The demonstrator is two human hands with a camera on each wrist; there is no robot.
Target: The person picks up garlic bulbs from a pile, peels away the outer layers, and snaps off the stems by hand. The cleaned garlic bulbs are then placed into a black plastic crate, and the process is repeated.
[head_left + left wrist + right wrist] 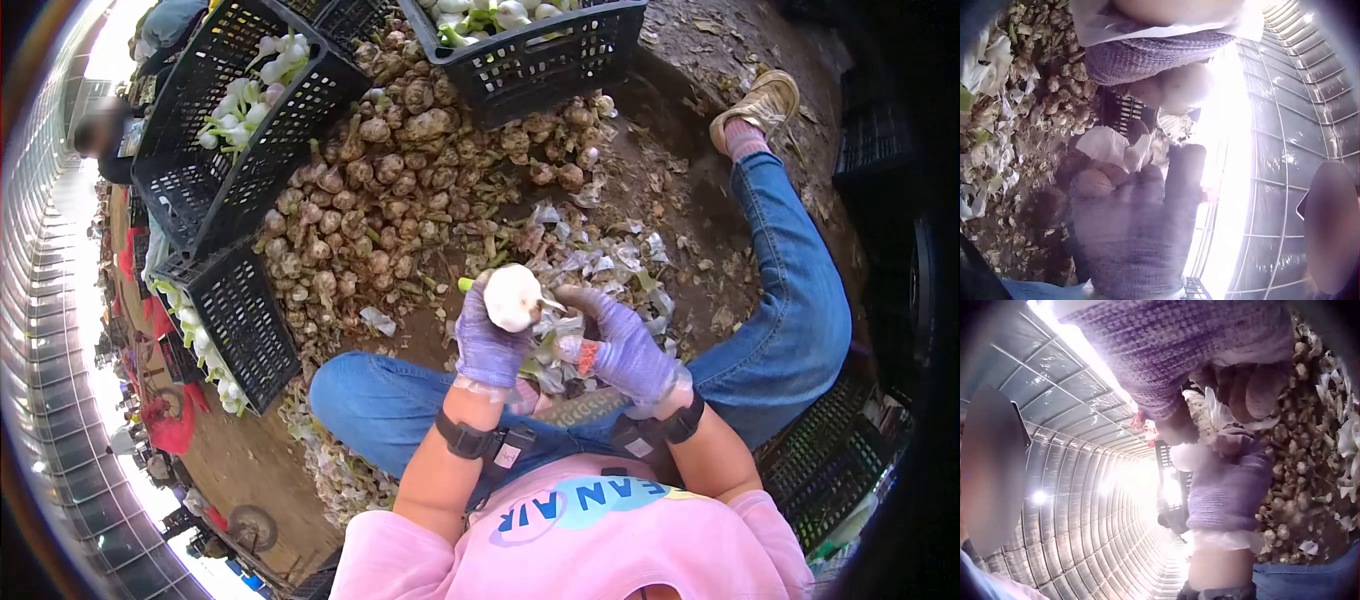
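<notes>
A white garlic bulb [512, 298] with a green stem end at its left is gripped in my gloved left hand [492, 345]. My gloved right hand [632, 352] is close on its right, fingers curled around pale papery skin [570, 347]; a red-orange patch shows beside those fingers. In the left wrist view the bulb [1186, 87] sits under the left glove, and loose skin [1109, 147] lies at the right hand's [1135, 231] fingertips. The right wrist view shows skin [1215, 407] between the right hand's fingers, above the left hand [1229, 487]. Its inner fingers are partly hidden.
Many unpeeled bulbs [400, 150] are heaped on the ground ahead, with shed skins [610, 260] nearer. Black crates [545, 65] holding white garlic stand ahead and at the left [245, 325]. My bent legs [790, 330] flank the hands. Another person is at the far left.
</notes>
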